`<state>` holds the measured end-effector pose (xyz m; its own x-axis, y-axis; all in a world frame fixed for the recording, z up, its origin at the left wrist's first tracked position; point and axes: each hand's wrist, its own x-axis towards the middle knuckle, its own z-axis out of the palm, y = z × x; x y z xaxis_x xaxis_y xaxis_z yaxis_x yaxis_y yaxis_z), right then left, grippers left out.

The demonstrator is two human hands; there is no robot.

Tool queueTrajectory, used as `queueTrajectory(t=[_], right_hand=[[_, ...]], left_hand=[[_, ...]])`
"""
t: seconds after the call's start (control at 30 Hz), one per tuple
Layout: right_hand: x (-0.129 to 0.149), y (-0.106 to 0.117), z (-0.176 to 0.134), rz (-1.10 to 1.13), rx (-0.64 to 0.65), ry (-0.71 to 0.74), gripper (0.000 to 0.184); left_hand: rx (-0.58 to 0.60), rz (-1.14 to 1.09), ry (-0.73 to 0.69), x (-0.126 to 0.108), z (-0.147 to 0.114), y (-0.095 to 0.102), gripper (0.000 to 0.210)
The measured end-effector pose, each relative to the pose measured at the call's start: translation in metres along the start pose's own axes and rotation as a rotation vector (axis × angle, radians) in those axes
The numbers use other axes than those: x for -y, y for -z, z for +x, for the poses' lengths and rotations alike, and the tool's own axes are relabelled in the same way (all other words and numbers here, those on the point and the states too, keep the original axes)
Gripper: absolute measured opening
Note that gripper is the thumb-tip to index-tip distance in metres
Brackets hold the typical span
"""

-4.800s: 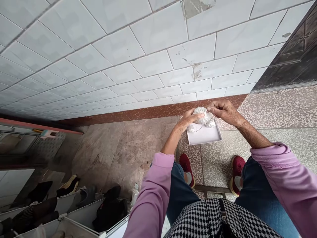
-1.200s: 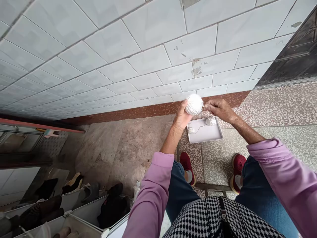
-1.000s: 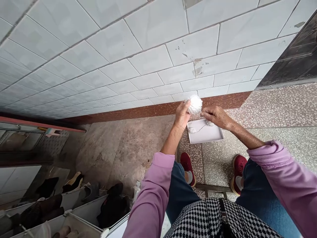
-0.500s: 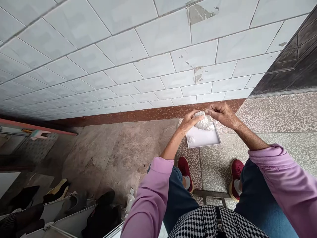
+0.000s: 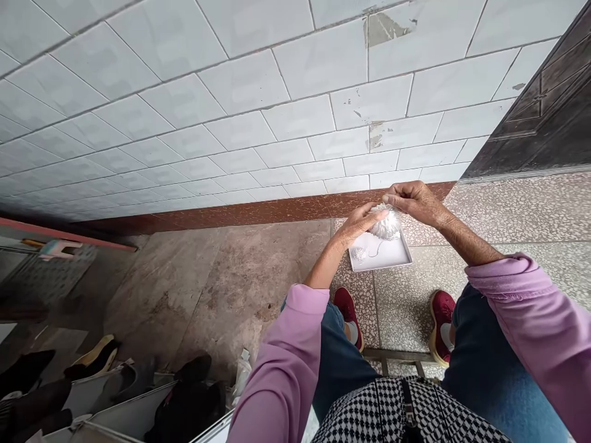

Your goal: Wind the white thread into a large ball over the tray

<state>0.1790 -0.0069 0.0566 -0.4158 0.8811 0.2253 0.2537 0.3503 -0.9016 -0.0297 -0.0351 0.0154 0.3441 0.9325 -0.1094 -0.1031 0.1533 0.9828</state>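
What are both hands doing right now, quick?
Left hand: closed on a white yarn ball, holding it.
Right hand: closed in a pinch by the ball's top; whether it grips a strand is too small to tell.

Yarn ball (image 5: 388,225) in left hand (image 5: 358,224)

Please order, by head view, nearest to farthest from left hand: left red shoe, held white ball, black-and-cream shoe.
1. White ball, held in left hand.
2. Left red shoe, below the hand.
3. Black-and-cream shoe, far lower left.
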Motion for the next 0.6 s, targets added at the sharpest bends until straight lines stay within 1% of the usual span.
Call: queueTrajectory(t=[0.1, 0.13, 0.3, 0.4, 0.47, 0.53, 0.6], right_hand=[[0.000, -0.003, 0.003, 0.010, 0.017, -0.008, 0.056], [-0.001, -0.003, 0.004, 0.028, 0.030, -0.016, 0.057], [-0.003, -0.002, 0.012, 0.188, 0.089, -0.095, 0.051], [-0.004, -0.005, 0.017, 0.231, 0.066, -0.141, 0.049], [-0.006, -0.009, 0.019, 0.218, 0.036, -0.170, 0.047], [-0.008, -0.014, 0.020, 0.155, 0.027, -0.183, 0.040], [-0.010, -0.019, 0.021, 0.037, 0.045, -0.163, 0.034]], left_hand=[[0.091, 0.007, 0.030, -0.001, -0.003, 0.004, 0.062], [0.105, -0.014, 0.037, -0.002, -0.004, 0.006, 0.063], [0.135, -0.217, 0.044, -0.009, -0.011, 0.012, 0.072], [0.140, -0.319, 0.010, -0.012, -0.013, 0.012, 0.072], [0.088, -0.416, -0.014, -0.012, -0.011, 0.012, 0.071], [-0.013, -0.537, -0.035, -0.012, -0.008, 0.013, 0.067], [-0.127, -0.647, -0.048, -0.012, -0.004, 0.016, 0.059]])
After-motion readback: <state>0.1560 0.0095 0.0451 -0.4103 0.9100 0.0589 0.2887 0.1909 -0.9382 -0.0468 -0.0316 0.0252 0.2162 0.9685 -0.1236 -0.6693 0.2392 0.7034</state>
